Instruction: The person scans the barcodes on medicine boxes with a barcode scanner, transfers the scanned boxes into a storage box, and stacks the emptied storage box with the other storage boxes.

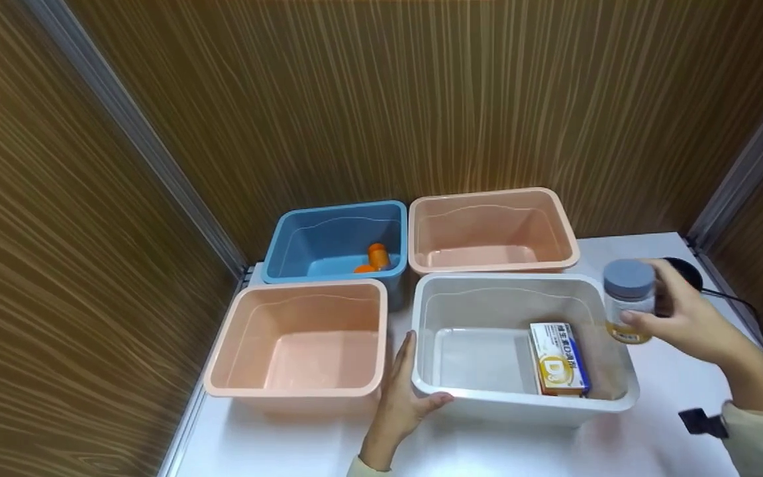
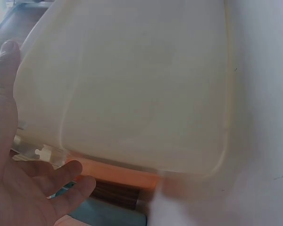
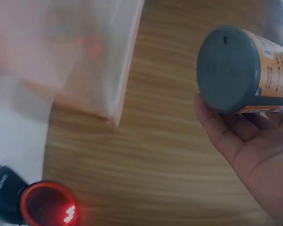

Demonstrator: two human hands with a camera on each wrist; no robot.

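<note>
My right hand (image 1: pixel 689 321) grips a plastic bottle (image 1: pixel 629 299) with a wide grey-blue lid, held upright at the right rim of the white bin (image 1: pixel 520 397). In the right wrist view the fingers and palm support the bottle (image 3: pixel 228 70), whose label is orange and printed. My left hand (image 1: pixel 396 401) rests at the front left corner of the white bin, fingers extended along its left side and thumb at the front rim. The left wrist view shows the hand (image 2: pixel 28 183) beside the pale bin wall. Inside that bin lies a white-and-yellow medicine box (image 1: pixel 559 358).
A blue bin (image 1: pixel 335 209) at the back left contains orange bottles (image 1: pixel 378 256). Pink bins stand at the back right (image 1: pixel 487 195) and front left (image 1: pixel 295 392). A corded black device (image 1: pixel 683 271), glowing red in the right wrist view, sits by the right wall.
</note>
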